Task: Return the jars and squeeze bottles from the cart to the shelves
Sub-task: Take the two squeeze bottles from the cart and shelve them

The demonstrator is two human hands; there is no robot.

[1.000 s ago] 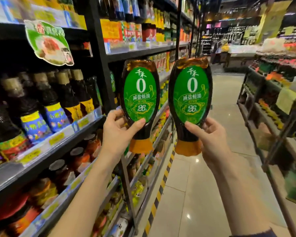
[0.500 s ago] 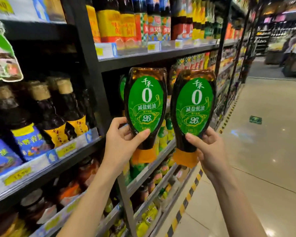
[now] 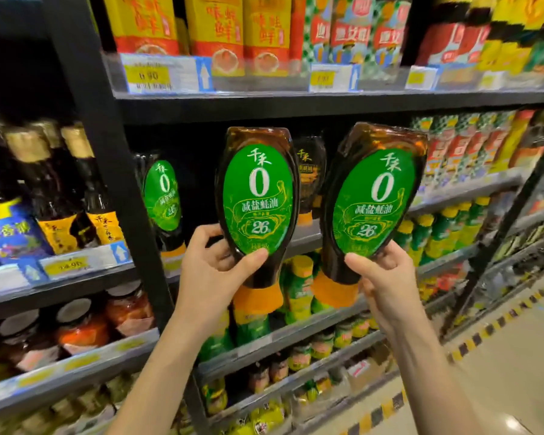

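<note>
Green oval labels face you on both dark squeeze bottles, each held upside down with its orange cap at the bottom. Your left hand point(image 3: 215, 271) grips the left squeeze bottle point(image 3: 258, 196) at its narrow neck, thumb pressed across the lower edge of the label and fingers curled round the back. Your right hand point(image 3: 387, 277) holds the right squeeze bottle point(image 3: 374, 199) the same way, thumb on the front and fingers wrapped behind. This bottle leans to the right, while the left one stands nearly upright.

The two bottles are side by side with a gap between them, raised in front of the middle shelf point(image 3: 465, 189) and not resting on it. On that shelf, farther in and left of your left hand, a matching green-labelled bottle point(image 3: 164, 196) stands on its cap. A darker-labelled bottle point(image 3: 308, 174) shows in the gap between the two you hold.

Left of the black upright point(image 3: 107, 152), tall glass bottles point(image 3: 60, 189) with tan caps fill the neighbouring bay, with lidded jars point(image 3: 82, 324) on the shelf below. Right of your right hand, yellow-capped green bottles point(image 3: 440, 233) line a lower shelf. Above, red and yellow packs point(image 3: 217, 29) stand behind a yellow price tag point(image 3: 146, 76).
</note>
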